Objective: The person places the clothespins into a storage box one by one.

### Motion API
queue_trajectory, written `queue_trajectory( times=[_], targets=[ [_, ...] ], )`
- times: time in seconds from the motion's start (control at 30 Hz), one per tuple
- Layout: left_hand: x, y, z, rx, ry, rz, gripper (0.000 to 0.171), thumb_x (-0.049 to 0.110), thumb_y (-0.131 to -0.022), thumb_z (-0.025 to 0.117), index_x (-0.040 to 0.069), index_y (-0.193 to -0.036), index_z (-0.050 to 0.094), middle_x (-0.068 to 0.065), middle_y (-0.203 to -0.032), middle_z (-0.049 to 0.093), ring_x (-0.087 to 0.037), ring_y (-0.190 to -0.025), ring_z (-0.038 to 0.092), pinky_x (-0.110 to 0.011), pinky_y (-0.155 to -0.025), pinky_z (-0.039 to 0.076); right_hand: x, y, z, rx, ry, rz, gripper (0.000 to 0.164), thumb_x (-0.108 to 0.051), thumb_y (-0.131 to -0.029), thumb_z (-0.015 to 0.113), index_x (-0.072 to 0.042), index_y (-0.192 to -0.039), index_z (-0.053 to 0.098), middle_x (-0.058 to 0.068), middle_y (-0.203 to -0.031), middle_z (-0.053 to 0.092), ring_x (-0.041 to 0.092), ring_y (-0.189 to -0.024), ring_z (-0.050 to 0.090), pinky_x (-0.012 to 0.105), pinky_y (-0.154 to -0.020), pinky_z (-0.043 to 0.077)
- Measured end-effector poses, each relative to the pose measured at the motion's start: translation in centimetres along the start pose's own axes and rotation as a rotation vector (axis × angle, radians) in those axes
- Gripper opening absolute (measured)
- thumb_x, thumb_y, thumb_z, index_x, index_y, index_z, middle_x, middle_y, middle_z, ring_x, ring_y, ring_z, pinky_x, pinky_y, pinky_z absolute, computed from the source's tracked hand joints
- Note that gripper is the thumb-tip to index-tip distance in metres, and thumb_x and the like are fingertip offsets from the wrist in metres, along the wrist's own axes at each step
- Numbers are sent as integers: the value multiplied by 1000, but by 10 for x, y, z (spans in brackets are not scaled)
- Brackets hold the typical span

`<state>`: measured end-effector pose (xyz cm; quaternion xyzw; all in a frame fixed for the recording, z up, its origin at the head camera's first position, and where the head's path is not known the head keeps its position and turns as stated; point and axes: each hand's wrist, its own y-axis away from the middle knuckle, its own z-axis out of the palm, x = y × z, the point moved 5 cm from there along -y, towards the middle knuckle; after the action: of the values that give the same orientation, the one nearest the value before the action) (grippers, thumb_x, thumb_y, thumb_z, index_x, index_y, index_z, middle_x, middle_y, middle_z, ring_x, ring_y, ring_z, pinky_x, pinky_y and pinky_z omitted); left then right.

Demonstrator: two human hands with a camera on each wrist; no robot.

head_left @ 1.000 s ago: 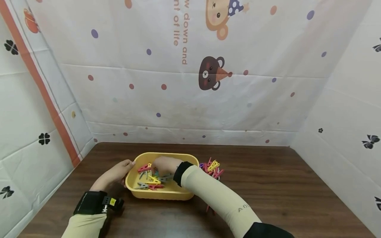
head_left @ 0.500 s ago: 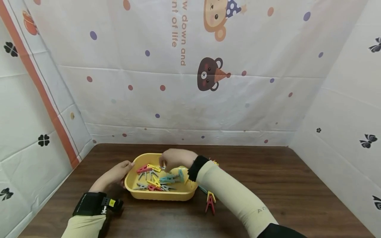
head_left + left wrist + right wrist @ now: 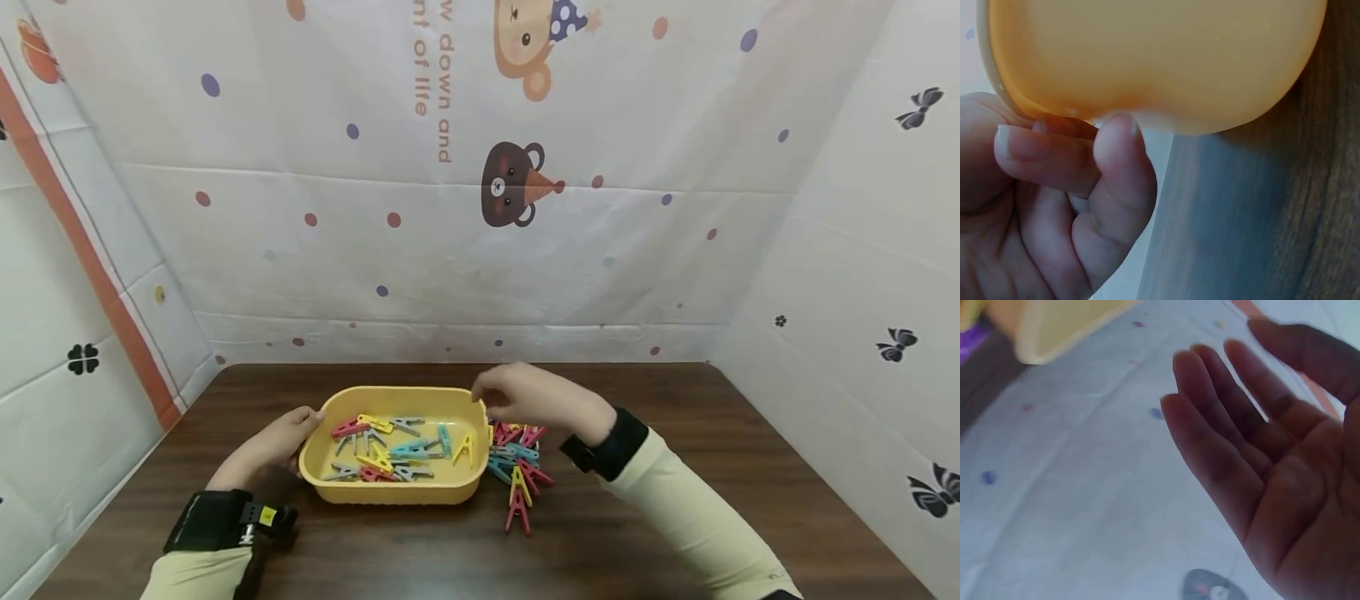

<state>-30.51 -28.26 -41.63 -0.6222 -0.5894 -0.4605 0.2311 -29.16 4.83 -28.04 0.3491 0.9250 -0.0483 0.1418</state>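
Note:
A yellow plastic basket [image 3: 397,495] stands on the table, holding loose clothespins [image 3: 409,450] in red, yellow, grey and teal. My left hand [image 3: 273,446] grips its left end, thumb up at the rim. The left wrist view shows that hand's bent fingers [image 3: 1119,175] against the basket wall. Over the right rim hovers my right hand [image 3: 543,402], fingers loosely bent and holding nothing. Its bare palm faces the right wrist camera, with the basket corner [image 3: 1054,337] beyond the fingertips. Just right of the basket lies a pile of clothespins [image 3: 528,471], partly behind that hand.
The dark wooden table [image 3: 420,554] is bounded at the back by a printed white sheet [image 3: 360,258]. More white sheeting rises along the left and right sides. One red clothespin [image 3: 518,510] lies at the front of the pile.
My right hand has risen out of the basket and moved right, uncovering the clothespins inside and part of the pile. My left hand keeps its grip. The head view has shifted slightly.

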Motion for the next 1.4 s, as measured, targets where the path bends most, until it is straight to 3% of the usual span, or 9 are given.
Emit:
queue_trajectory(
  times=[0.13,0.3,0.57,0.7,0.87,1.13,1.4],
  targets=[
    [-4,5,-1,11,5,-11,39,26,-115,25,-10,-120,40,-4,-71,56,-9,-49,55,-27,-50,54,19,16,27,20,-3,36,17,-2,-93,69,-4,-109,72,8,-95,71,7,-77,57,19,-68,50],
    [-4,6,1,15,4,-10,40,27,-114,26,-9,-122,41,-4,-72,58,-9,-50,56,-27,-51,55,42,35,57,3,-54,162,19,0,-89,73,-1,-108,73,6,-87,68,9,-73,53,22,-65,47],
    [-1,5,4,2,11,-8,39,25,-114,26,-10,-125,39,-4,-73,55,-9,-50,53,-27,-51,55,50,49,88,-33,-87,250,14,-2,-87,76,-3,-100,71,0,-79,61,7,-66,47,23,-60,42],
    [-1,2,3,7,7,-15,39,26,-115,26,-9,-123,40,-4,-74,54,-10,-50,52,-27,-51,54,51,50,94,2,-58,279,17,-1,-84,79,-5,-99,69,1,-82,63,9,-70,49,25,-62,44],
    [0,1,1,12,-3,-17,40,27,-115,25,-9,-123,40,-4,-74,56,-10,-50,54,-27,-51,54,52,52,97,25,-26,248,21,-1,-83,80,-4,-101,69,1,-81,59,10,-72,47,25,-63,41],
    [0,1,0,18,-7,-23,42,28,-115,26,-10,-126,41,-6,-77,58,-11,-53,57,-28,-53,56,55,51,101,-11,-87,294,19,-4,-84,81,-9,-91,64,-2,-76,56,11,-69,47,26,-62,40],
    [1,-2,0,18,-5,-36,40,27,-115,26,-9,-124,41,-4,-73,55,-10,-51,53,-27,-51,54,59,53,99,-32,-78,282,21,-2,-84,81,-8,-99,68,-1,-80,59,11,-73,49,27,-64,43]
  ],
)
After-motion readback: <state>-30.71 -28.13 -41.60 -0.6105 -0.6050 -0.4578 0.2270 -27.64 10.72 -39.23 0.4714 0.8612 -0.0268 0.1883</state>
